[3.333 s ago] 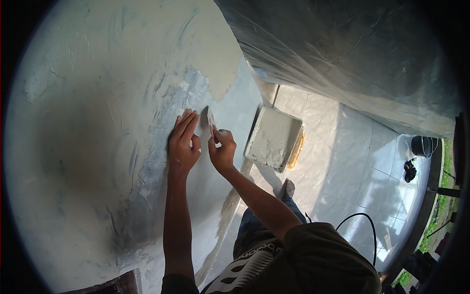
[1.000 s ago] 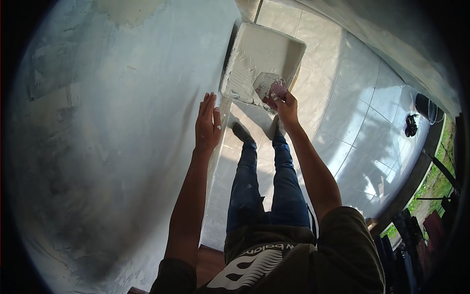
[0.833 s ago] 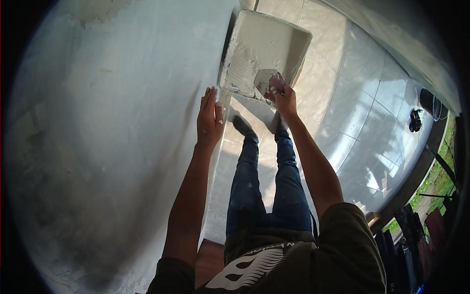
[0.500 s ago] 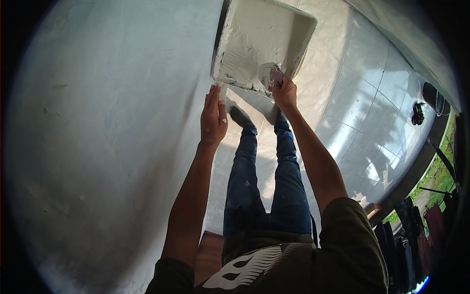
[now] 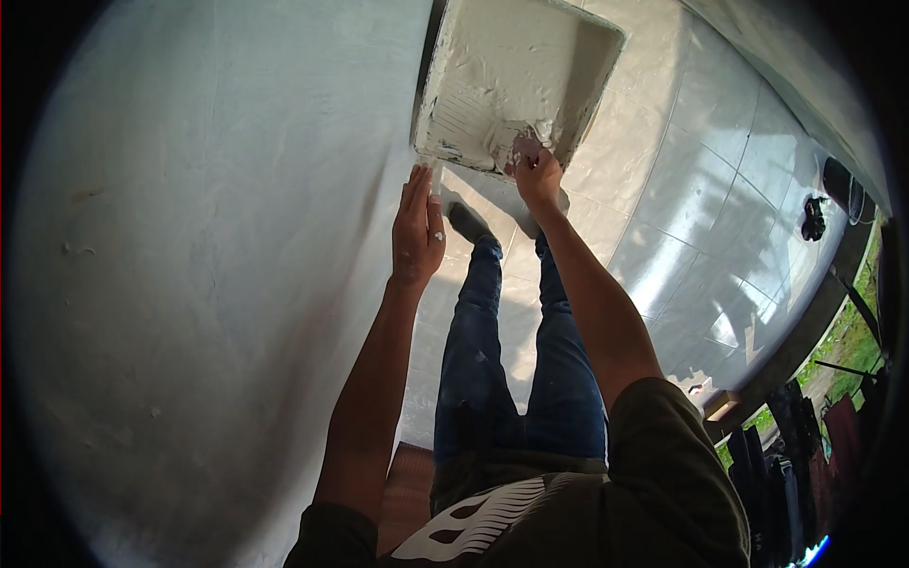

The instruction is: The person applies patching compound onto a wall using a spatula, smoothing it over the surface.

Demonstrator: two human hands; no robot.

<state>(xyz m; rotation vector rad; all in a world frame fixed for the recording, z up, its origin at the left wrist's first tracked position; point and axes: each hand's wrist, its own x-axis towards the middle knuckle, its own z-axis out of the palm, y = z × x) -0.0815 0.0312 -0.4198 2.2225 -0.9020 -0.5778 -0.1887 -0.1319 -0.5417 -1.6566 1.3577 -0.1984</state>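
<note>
Scraper (image 5: 525,149) sits in the right hand (image 5: 540,182), at the near edge of the tray (image 5: 598,71), blade down in or against the pale paste (image 5: 492,66); from my end I can't tell how deep. Right grip reads closed, fingers and thumb pinched round the handle. Left grip has hold of nothing: fingers straight and together, thumb alongside, a pale smear on the thumb. I see the left hand (image 5: 417,227) pointing up along the wall (image 5: 218,237), just beside the tray's near left corner; can't tell if it's touching either. Paste covers most of the tray bottom, ridged toward the near left, smoother farther off. Below the tray I get blue jeans (image 5: 473,369) and a dark foot (image 5: 471,222) on the tiled floor (image 5: 653,256), sun patches across it. Far right: black bucket (image 5: 837,182), black bundle (image 5: 812,220) near it, contents unclear, then dark hanging clothes (image 5: 805,445) lower down.
</note>
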